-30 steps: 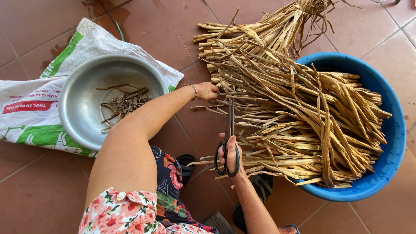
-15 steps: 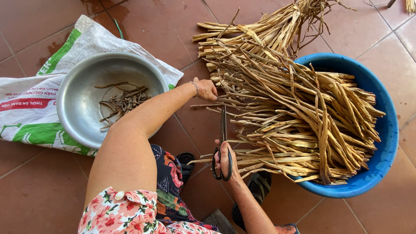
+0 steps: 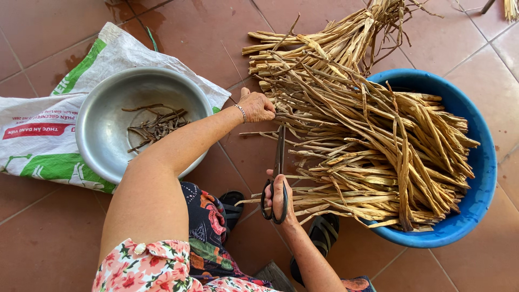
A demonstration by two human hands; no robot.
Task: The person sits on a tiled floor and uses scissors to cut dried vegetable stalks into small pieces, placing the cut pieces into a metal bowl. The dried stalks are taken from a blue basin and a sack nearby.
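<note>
Showing two hands at work — left hand [image 3: 258,106] and right hand [image 3: 279,199]. Showing one pair of scissors [image 3: 278,172]. Holding one large bundle of dried straw-coloured strips [image 3: 367,135], too many to count. Lying on the tiled floor: one blue basin [image 3: 481,178], one metal bowl [image 3: 102,135], one printed sack [image 3: 38,135]. Sitting in the bowl — one small heap of dark trimmings [image 3: 157,125]. Showing two dark sandals [image 3: 233,208].
</note>
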